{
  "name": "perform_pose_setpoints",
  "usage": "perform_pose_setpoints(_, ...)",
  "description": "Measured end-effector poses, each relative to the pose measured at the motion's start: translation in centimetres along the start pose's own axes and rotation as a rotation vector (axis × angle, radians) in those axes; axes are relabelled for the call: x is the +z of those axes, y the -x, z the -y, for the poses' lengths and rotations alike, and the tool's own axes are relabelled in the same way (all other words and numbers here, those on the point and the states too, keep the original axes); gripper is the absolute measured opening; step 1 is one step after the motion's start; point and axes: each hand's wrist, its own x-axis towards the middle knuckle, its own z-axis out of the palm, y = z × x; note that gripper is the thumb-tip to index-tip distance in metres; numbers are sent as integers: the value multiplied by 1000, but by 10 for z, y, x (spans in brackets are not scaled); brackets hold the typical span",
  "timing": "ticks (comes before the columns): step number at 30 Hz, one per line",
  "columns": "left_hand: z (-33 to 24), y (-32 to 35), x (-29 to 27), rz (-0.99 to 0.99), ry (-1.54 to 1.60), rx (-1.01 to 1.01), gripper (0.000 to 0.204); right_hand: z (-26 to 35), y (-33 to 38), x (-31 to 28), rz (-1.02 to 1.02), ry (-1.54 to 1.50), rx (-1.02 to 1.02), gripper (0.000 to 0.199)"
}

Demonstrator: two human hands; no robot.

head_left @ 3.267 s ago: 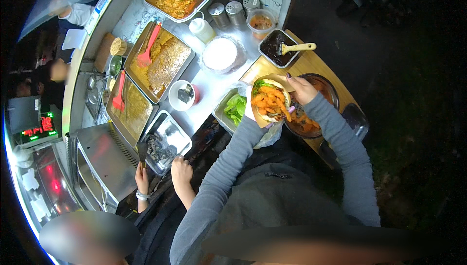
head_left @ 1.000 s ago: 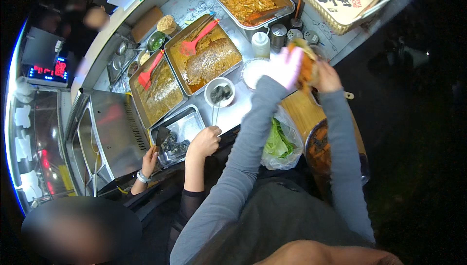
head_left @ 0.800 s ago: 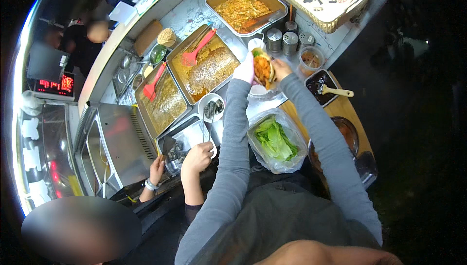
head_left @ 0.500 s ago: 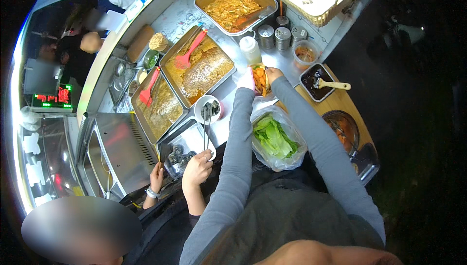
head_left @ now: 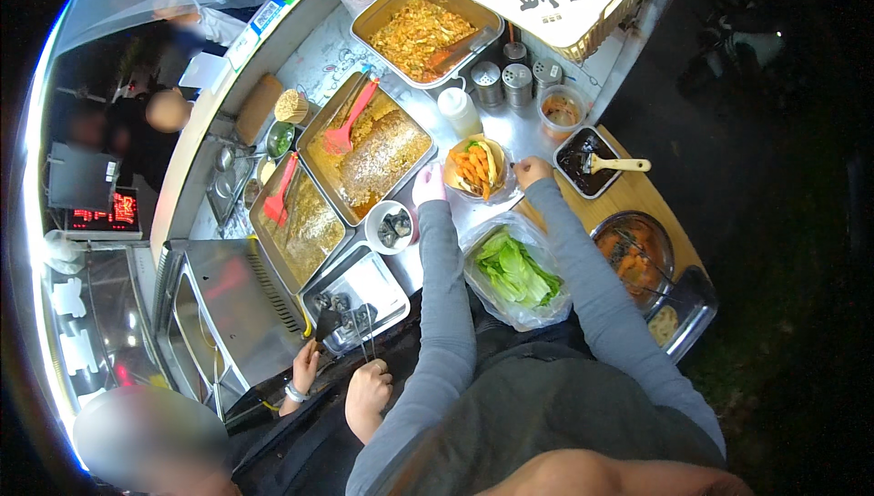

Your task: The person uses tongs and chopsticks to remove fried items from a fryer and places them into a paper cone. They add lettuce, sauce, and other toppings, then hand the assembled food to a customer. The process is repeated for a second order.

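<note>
A filled flatbread (head_left: pixel 473 166) in a paper wrapper, with orange strips on top, sits on the steel counter between my hands. Clear plastic film (head_left: pixel 506 188) spreads around it. My left hand (head_left: pixel 429 184) is closed just left of the flatbread, seemingly on the film's edge. On the other side, my right hand (head_left: pixel 532 171) has its fingers pinched together at the film. Nearer to me, green lettuce leaves (head_left: pixel 517 270) fill an open plastic bag (head_left: pixel 537 316) below my hands. Left of it stands a white cup (head_left: pixel 371 227) holding dark pieces.
A co-worker's hand (head_left: pixel 369 389) holds tongs (head_left: pixel 367 337) over a steel tray (head_left: pixel 393 288). Trays with red brushes (head_left: pixel 340 136) lie left, a noodle-like filling tray (head_left: pixel 428 27) behind. Squeeze bottle (head_left: pixel 459 112), shakers (head_left: pixel 517 84), sauce tray (head_left: pixel 587 162) and steel bowl (head_left: pixel 635 259) stand around.
My hands have moved apart, and the flatbread now rests between them instead of in their grasp. The co-worker's tongs have gone from the white cup down to the steel tray.
</note>
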Motion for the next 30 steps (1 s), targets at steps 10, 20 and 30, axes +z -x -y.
perform_pose_setpoints(10, -44, 19, -5, 387, 599, 118, 24, 14, -22, 14, 86, -710, -59, 10)
perform_pose_setpoints(20, -72, 45, -22, 306, 355, 407, 20, 60, -2, -31, 275, -844, 35, 19)
perform_pose_setpoints(30, -109, 62, -13, 696, 517, 142, 32, 111, 5, -65, 622, -1048, 135, 27)
